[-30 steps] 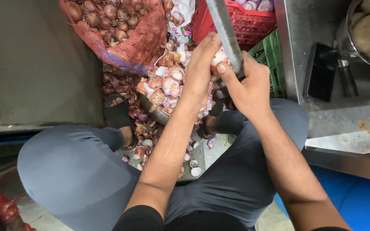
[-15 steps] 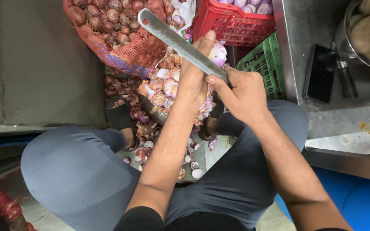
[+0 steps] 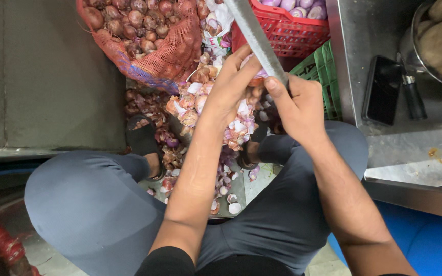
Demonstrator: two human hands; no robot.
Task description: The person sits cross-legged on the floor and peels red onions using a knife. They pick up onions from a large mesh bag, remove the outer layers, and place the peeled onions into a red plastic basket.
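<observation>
My right hand (image 3: 297, 105) grips the handle of a large knife (image 3: 254, 36) whose long grey blade points up and away from me. My left hand (image 3: 231, 84) is closed around a small onion (image 3: 256, 79) held against the blade; most of the onion is hidden by my fingers. Both hands hover over a pile of pink and white onion peels (image 3: 200, 110) lying between my feet.
An orange mesh sack of red onions (image 3: 144, 36) lies at the top left. A red plastic basket (image 3: 287, 28) holds peeled onions, with a green crate (image 3: 323, 69) beside it. A steel counter (image 3: 410, 148) on the right carries a dark phone (image 3: 380, 89) and a pot of potatoes (image 3: 441, 41).
The knife blade swung from upright to slanting left, then back toward upright. Both hands stayed together on the onion above the peel pile.
</observation>
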